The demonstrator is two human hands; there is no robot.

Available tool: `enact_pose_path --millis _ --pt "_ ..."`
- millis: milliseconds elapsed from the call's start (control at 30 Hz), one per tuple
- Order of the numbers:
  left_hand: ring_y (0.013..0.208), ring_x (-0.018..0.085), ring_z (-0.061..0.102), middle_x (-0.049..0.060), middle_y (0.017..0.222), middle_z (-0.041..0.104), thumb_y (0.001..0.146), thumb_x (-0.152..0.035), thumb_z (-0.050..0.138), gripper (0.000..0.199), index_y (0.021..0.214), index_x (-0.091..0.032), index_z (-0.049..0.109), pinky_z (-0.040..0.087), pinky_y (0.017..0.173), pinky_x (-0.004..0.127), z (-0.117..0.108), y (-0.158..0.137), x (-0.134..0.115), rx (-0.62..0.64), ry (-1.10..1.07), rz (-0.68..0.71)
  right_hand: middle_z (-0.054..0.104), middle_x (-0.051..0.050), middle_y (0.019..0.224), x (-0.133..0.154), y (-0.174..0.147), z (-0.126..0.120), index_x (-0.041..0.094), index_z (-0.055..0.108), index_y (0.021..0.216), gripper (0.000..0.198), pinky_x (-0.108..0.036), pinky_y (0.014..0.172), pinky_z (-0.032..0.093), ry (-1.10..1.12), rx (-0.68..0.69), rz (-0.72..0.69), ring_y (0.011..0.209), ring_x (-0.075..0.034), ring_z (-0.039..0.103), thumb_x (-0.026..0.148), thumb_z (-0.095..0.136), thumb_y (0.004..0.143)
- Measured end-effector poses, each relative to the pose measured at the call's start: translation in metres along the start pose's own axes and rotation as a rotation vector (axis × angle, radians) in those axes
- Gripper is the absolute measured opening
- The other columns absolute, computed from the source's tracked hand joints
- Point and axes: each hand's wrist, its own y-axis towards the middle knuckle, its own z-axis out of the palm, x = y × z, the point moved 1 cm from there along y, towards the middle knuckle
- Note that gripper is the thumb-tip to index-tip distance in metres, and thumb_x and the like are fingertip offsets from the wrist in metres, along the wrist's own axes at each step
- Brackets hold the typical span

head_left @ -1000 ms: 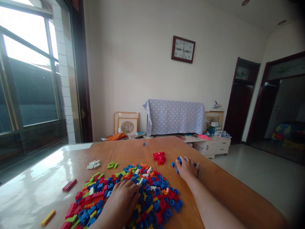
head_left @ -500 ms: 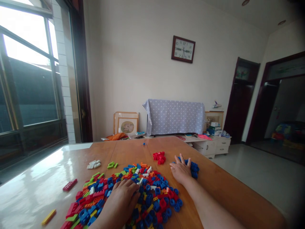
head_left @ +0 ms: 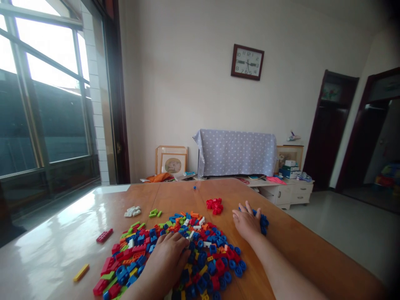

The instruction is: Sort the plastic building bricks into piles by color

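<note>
A large heap of mixed toy building blocks (head_left: 215,260) spreads over the wooden table (head_left: 300,258) in front of me. My left hand (head_left: 170,256) rests on the middle of this heap, its fingers close together and curled downward. Their tips are hidden, so I cannot make out what they hold. To the right, my right hand (head_left: 248,221) lies palm down with fingers spread over a separate group of blue blocks (head_left: 264,223), partly covering it. Left of that hand sits a small cluster of red blocks (head_left: 215,206).
White blocks (head_left: 133,211) and lime green blocks (head_left: 155,213) form small groups behind the heap. On the left lie a dark red block (head_left: 104,236) and a long yellow block (head_left: 81,273). One tiny blue piece (head_left: 194,187) is near the far edge. A low cabinet (head_left: 293,194) stands beyond.
The camera view has turned slightly left, so everything appears farther right. Both hands keep nearly the same places over the blocks, the right one still spread.
</note>
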Motion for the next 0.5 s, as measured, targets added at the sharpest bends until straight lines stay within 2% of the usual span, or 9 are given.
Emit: enact_pose_path --millis 67,167,233,300,400,500 --pt "0.103 0.027 0.061 0.007 0.104 0.069 0.098 -0.032 0.050 0.025 0.105 -0.026 0.073 0.043 0.092 0.039 -0.001 0.000 0.000 0.009 0.004 -0.003 0.053 -0.003 0.156 0.002 0.000 -0.005 0.034 0.072 0.125 0.039 -0.065 0.122 0.006 0.037 -0.066 -0.020 0.156 -0.031 0.022 0.034 0.040 0.102" --pt "0.104 0.027 0.061 0.007 0.104 0.069 0.096 -0.031 0.051 0.024 0.105 -0.026 0.073 0.043 0.093 0.039 -0.001 -0.001 0.000 0.016 0.014 -0.004 0.058 -0.007 0.149 0.011 -0.003 -0.015 0.028 0.074 0.120 0.040 -0.046 0.121 0.026 0.141 -0.135 -0.150 0.145 -0.028 0.041 0.035 0.039 0.101" --pt "0.104 0.027 0.061 0.007 0.105 0.069 0.094 -0.029 0.054 0.022 0.105 -0.027 0.072 0.042 0.094 0.040 0.000 -0.002 0.002 0.011 0.022 -0.006 0.065 -0.010 0.137 0.022 -0.007 -0.021 0.024 0.074 0.109 0.041 -0.035 0.111 0.038 0.251 -0.137 -0.258 0.131 -0.025 0.054 0.035 0.036 0.102" --pt "0.104 0.027 0.061 0.006 0.105 0.069 0.092 -0.029 0.057 0.020 0.105 -0.027 0.072 0.042 0.095 0.040 0.002 -0.002 0.005 0.003 0.026 -0.009 0.072 -0.010 0.113 0.036 -0.013 -0.026 0.023 0.072 0.096 0.042 -0.030 0.095 0.045 0.352 -0.115 -0.324 0.109 -0.023 0.064 0.038 0.034 0.103" --pt "0.105 0.028 0.061 0.006 0.106 0.070 0.091 -0.029 0.058 0.019 0.105 -0.028 0.071 0.042 0.095 0.041 0.004 -0.002 0.008 -0.006 0.037 -0.011 0.067 -0.003 0.081 0.056 -0.023 -0.033 0.022 0.064 0.079 0.042 -0.026 0.073 0.042 0.420 -0.077 -0.346 0.078 -0.018 0.061 0.044 0.037 0.102" --pt "0.105 0.028 0.061 0.006 0.106 0.070 0.091 -0.031 0.058 0.020 0.106 -0.028 0.071 0.042 0.096 0.042 0.003 -0.002 0.009 -0.010 0.061 -0.018 0.056 0.002 0.064 0.076 -0.032 -0.042 0.021 0.056 0.070 0.044 -0.025 0.059 0.031 0.491 -0.027 -0.353 0.064 -0.014 0.052 0.048 0.041 0.101"
